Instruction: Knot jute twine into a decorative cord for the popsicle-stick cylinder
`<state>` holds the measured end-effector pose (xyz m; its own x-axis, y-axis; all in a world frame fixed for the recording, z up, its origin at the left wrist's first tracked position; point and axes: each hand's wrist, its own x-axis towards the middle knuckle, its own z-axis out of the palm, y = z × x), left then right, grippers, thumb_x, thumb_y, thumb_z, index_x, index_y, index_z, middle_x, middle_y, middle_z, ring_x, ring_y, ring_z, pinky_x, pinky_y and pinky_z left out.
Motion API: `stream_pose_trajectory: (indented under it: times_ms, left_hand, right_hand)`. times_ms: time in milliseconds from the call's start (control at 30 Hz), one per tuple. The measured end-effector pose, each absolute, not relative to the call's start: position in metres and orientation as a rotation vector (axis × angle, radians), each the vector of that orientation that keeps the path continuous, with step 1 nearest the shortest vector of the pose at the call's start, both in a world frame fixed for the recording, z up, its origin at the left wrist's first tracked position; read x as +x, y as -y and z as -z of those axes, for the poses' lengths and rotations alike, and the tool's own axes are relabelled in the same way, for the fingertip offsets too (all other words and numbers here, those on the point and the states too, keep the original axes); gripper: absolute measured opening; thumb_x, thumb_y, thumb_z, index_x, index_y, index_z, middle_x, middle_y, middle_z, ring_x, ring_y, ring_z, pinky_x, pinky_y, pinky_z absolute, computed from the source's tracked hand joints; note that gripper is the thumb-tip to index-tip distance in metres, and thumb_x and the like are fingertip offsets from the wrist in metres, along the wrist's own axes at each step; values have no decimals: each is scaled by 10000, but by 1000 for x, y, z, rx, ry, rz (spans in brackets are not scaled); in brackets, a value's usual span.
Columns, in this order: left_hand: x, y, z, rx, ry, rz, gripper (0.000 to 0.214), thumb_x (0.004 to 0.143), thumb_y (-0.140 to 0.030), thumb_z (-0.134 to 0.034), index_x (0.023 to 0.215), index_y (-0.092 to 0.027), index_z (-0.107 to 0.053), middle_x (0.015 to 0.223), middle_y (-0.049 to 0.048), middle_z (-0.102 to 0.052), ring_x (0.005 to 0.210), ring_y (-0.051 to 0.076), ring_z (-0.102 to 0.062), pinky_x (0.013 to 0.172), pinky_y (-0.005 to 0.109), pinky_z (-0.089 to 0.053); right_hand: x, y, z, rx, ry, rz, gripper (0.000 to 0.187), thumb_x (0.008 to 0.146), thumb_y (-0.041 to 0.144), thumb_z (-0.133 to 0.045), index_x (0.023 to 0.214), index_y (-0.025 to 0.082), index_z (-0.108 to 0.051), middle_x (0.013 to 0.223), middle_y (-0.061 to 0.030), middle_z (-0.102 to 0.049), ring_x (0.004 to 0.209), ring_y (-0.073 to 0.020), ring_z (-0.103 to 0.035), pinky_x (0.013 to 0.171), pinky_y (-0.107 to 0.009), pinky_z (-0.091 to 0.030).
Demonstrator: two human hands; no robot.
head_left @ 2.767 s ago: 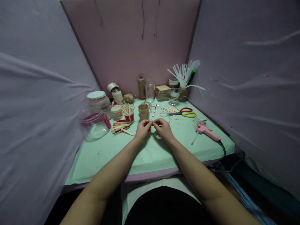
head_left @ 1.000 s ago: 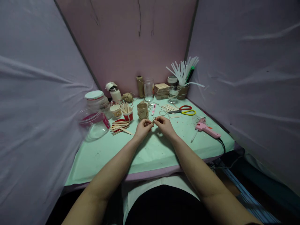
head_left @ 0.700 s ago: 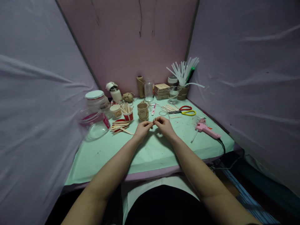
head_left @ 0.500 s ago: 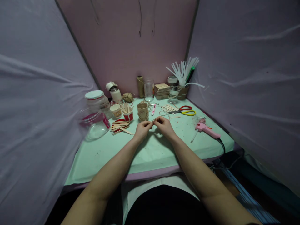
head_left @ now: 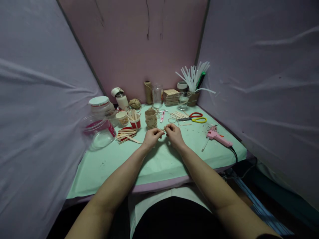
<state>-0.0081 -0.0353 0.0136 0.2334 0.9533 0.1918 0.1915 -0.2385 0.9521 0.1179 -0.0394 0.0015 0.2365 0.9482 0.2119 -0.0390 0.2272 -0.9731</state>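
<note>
My left hand (head_left: 152, 136) and my right hand (head_left: 173, 134) meet over the middle of the table, fingertips pinched close together on a small bit of thin tan twine (head_left: 163, 129). Fingers cover most of that piece. A loop of cord (head_left: 173, 121) lies just beyond my right hand. Directly behind my left hand stands a tan cup (head_left: 151, 119) with cord wound around its lower part. A pink-handled tool (head_left: 162, 117) rests behind the hands.
Scissors (head_left: 195, 117) and thin wooden sticks lie to the right, near a pink glue gun (head_left: 219, 137). On the left are craft sticks (head_left: 126, 133), a red cup (head_left: 135, 122) and a large clear jar (head_left: 99, 132). Glue sticks (head_left: 192, 77) stand at the back right.
My fingertips have separated slightly and the twine between them shows a little more. The whole view has shifted slightly; the table objects stay in place.
</note>
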Motion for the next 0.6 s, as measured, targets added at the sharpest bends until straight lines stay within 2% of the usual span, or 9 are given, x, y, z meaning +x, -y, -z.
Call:
stream_pose_trajectory:
  times_ms: [133,233,367,433,500,600]
  left_hand:
    - [-8,35,-8,1578,-1100,-1118,258,703,-388,-627,669,-134,-654,584,10,-580,606,124,-494,611,257,-379]
    - [-9,35,-6,1589,-1130,-1152,260,713,-385,-616,688,-129,-657,597,8,-576,613,123,-494,616,252,-382]
    - [-12,34,-6,1641,-1175,-1210,264,736,-383,-589,735,-129,-661,603,2,-566,611,123,-493,602,246,-383]
    - [-13,34,-6,1672,-1194,-1228,267,746,-382,-579,753,-129,-666,607,5,-572,616,127,-501,608,247,-390]
    - [-14,34,-6,1707,-1205,-1240,268,754,-379,-572,772,-131,-672,616,9,-582,624,130,-508,616,247,-398]
    - [-14,35,-6,1766,-1212,-1241,269,771,-371,-558,804,-135,-683,635,14,-598,632,133,-516,617,246,-401]
  right_hand:
    - [125,37,-1,-1112,1173,-911,148,685,328,-550,643,192,-509,557,37,-471,549,-115,-421,535,-249,-349]
    - [129,37,-2,-1094,1289,-880,114,677,290,-549,718,184,-540,643,17,-529,593,-120,-461,563,-250,-375]
    - [129,40,-3,-1041,1438,-717,287,665,218,-534,951,195,-548,905,-41,-565,713,-137,-519,578,-249,-408]
    - [130,40,-3,-1014,1515,-639,341,657,187,-509,993,202,-559,971,-60,-547,767,-148,-522,577,-248,-409]
    - [132,39,-3,-1002,1531,-638,349,634,166,-491,970,199,-582,972,-58,-548,787,-150,-521,593,-250,-408]
    - [134,35,-3,-1079,1352,-837,248,648,197,-474,854,184,-611,860,-38,-584,742,-144,-520,598,-253,-397]
